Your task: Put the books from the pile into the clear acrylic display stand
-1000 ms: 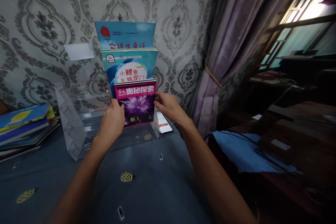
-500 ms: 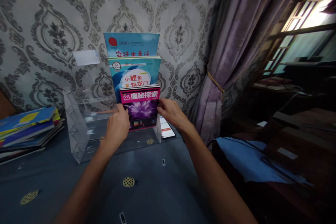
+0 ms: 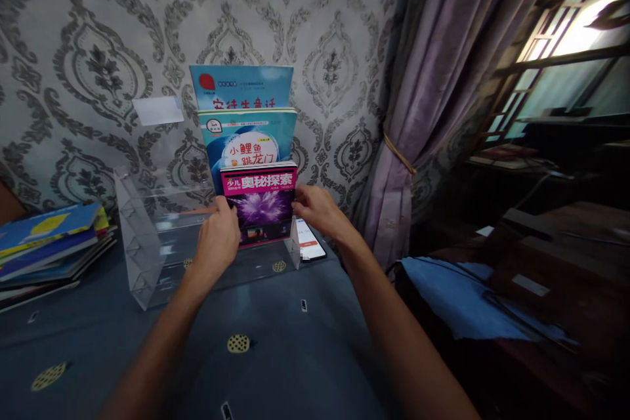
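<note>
A purple book with a bright burst on its cover stands upright in the lower front of a clear acrylic book rack. My left hand grips its left edge, fingers closed. On the opposite edge, my right hand pinches the same book; its fingertips are partly behind the cover. Behind and above it stands a teal book with a white oval on the cover. Highest at the back is a light-blue book with a red mark in its corner.
Several books lie in a pile left of the rack. A phone rests by the rack's right end. The dark blue tablecloth carries pineapple prints. Patterned wallpaper is behind; a purple curtain hangs to the right, near a blue cloth.
The whole view has shifted slightly, so things appear a little farther left. Both hands keep their hold on the purple book, which stays in about the same place in the rack.
</note>
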`<state>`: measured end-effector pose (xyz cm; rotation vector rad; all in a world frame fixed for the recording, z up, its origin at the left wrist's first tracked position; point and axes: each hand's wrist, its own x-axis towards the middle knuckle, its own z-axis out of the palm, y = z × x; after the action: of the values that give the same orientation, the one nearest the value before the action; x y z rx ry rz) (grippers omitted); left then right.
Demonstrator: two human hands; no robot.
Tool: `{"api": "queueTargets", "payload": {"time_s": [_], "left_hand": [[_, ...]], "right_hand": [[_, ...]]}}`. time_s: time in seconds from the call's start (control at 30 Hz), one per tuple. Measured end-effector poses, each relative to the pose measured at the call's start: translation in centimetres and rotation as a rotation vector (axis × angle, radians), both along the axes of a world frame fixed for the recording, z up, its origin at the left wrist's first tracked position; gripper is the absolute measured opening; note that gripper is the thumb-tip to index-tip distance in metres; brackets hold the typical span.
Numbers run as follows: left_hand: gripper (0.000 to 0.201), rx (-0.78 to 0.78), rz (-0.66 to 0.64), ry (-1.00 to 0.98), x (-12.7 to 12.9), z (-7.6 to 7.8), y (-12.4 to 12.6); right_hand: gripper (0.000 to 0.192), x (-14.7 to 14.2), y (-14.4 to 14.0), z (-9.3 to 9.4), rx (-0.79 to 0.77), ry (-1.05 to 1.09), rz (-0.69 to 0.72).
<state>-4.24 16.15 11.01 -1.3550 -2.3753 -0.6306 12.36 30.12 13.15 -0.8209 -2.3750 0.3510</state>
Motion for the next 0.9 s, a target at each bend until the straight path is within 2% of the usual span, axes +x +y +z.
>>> {"api": "queueTargets", "payload": {"time_s": [0.3, 0.5, 0.9], "left_hand": [[0.022, -0.011, 0.026, 0.021, 0.3, 0.1, -0.1], [0.024, -0.046, 0.019, -0.034, 0.4, 0.4, -0.3], [0.025, 0.002, -0.083, -0.036, -0.8, 0.0, -0.6]], "right_hand": [[0.018, -0.1, -0.7, 0.2, 0.071, -0.061, -0.065], [0.020, -0.1, -1.1, 0.4, 0.081, -0.074, -0.085], [0.023, 0.0, -0.9, 0.3, 0.088, -0.076, -0.049]]}}
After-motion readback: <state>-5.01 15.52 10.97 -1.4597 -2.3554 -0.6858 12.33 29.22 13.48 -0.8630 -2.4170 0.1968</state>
